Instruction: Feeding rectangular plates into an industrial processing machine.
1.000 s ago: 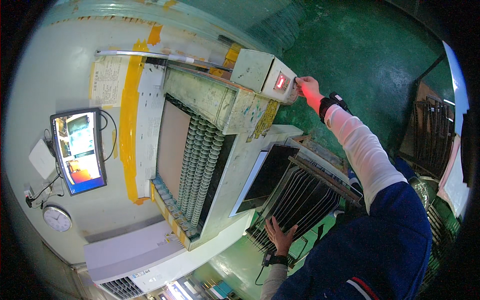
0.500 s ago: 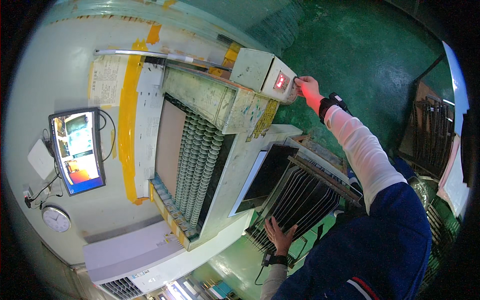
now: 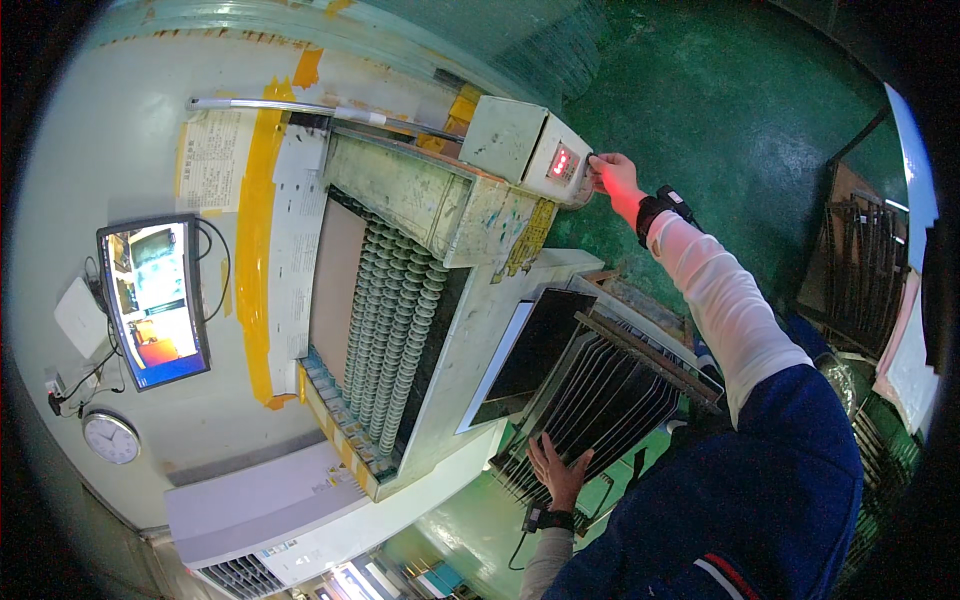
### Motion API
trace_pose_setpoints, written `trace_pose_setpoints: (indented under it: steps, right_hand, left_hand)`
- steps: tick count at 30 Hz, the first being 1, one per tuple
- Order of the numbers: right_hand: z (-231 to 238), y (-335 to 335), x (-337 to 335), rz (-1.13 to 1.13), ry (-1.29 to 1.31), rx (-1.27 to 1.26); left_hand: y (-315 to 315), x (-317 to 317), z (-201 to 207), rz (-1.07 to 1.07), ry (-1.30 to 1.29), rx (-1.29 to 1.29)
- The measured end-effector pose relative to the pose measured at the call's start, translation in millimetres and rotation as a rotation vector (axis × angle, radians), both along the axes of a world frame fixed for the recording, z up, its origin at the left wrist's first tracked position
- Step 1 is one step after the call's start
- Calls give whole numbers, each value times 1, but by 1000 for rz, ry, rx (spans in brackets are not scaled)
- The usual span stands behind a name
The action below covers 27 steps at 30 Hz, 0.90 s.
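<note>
My right hand (image 3: pixel 622 184) reaches out to a control box (image 3: pixel 512 140) with a lit red display (image 3: pixel 562 163). Its thumb and fingers are closed on a small dark knob (image 3: pixel 591 163) at the box's right side. Lower down, my left hand (image 3: pixel 558 472) lies with fingers spread at the edge of a rack (image 3: pixel 618 395) of upright dark panels; whether it presses on the rack, I cannot tell. Left of the rack, a flat tan board (image 3: pixel 338 270) lies on the rows of grey roller wheels (image 3: pixel 392 320) of a conveyor, partly under the machine's left side.
A monitor (image 3: pixel 155 300) and a round clock (image 3: pixel 112 437) are on the left. A white air-conditioner-like cabinet (image 3: pixel 270 510) stands at the lower left. A dark panel (image 3: pixel 545 340) leans by the rack. Another rack (image 3: pixel 865 260) stands at the far right on the green floor (image 3: pixel 720 110).
The tan board has slid slightly left over the roller wheels, baring more of them. Both my hands keep their places.
</note>
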State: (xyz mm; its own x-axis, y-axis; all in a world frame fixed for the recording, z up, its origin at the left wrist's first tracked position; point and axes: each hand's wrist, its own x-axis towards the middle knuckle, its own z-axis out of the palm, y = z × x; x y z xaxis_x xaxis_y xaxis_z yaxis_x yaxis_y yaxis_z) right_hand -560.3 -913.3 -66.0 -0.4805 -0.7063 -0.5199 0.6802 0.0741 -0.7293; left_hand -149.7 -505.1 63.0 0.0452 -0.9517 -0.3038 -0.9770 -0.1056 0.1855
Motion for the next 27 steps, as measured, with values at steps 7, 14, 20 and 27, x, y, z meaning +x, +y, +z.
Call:
trace_pose_setpoints:
  steps: [7, 14, 20, 27]
  right_hand:
    - [5, 1, 2, -25, -16, 14]
    - [7, 2, 0, 1, 4, 21]
    - [10, 1, 4, 2, -11, 14]
    - [7, 2, 3, -5, -10, 15]
  left_hand:
    - [0, 1, 1, 14, 8, 26]
    - [-1, 1, 0, 17, 10, 32]
    - [3, 3, -2, 33, 33, 28]
    - [2, 7, -4, 3, 43, 1]
